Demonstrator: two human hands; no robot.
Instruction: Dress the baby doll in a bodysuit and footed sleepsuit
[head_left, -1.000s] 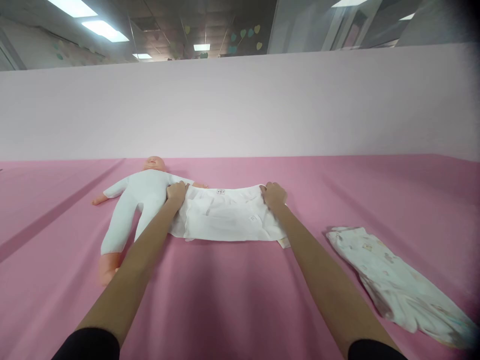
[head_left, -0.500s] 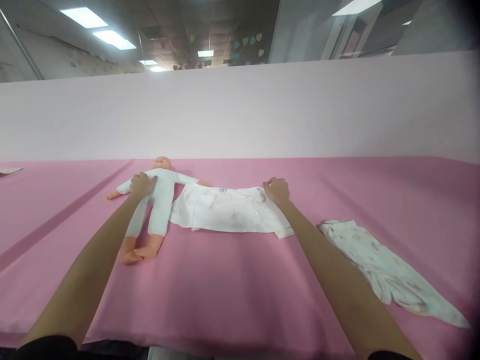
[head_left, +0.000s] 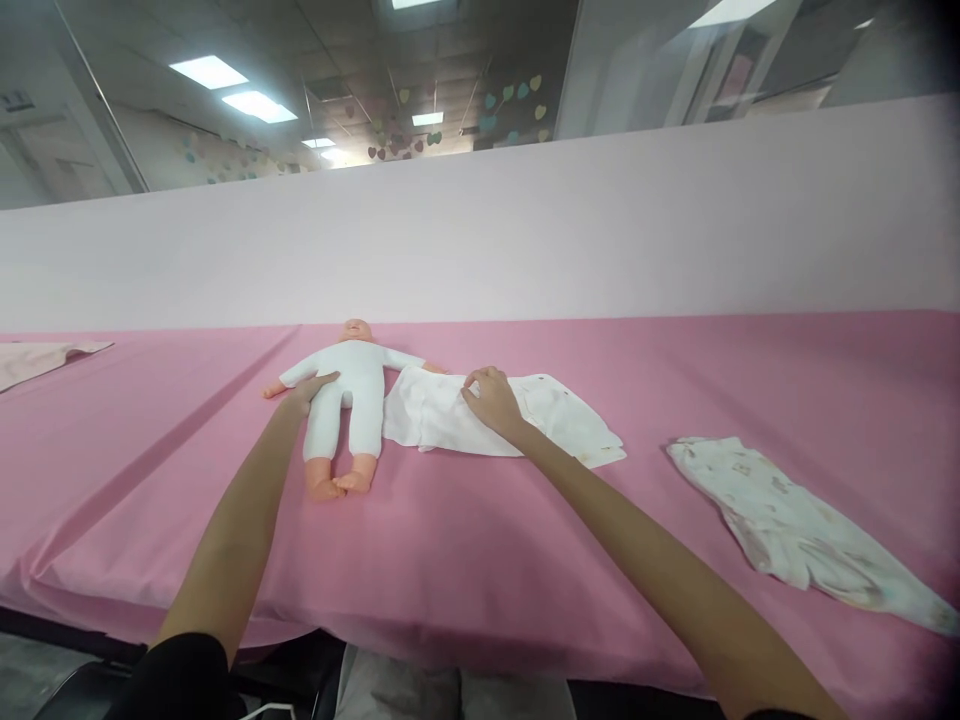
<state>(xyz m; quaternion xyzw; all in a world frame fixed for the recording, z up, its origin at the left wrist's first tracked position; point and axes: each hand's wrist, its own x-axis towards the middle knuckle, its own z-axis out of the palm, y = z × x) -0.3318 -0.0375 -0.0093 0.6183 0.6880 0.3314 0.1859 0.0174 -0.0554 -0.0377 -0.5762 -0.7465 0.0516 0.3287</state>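
Nearest, two bare forearms stretch out over the pink cloth covering the surface [head_left: 465,560], which looks smooth with a long crease on the left. To the right lies a crumpled printed baby garment [head_left: 795,525], soft and wrinkled. Farther out, the left hand [head_left: 306,392] rests flat, fingers loosely spread, against the side of the doll [head_left: 352,385], a limp white-suited figure lying on its back with bare plastic feet. The right hand [head_left: 491,398] presses with curled fingers on the white garment [head_left: 525,420] spread just beside the doll; whether it pinches the fabric, I cannot tell.
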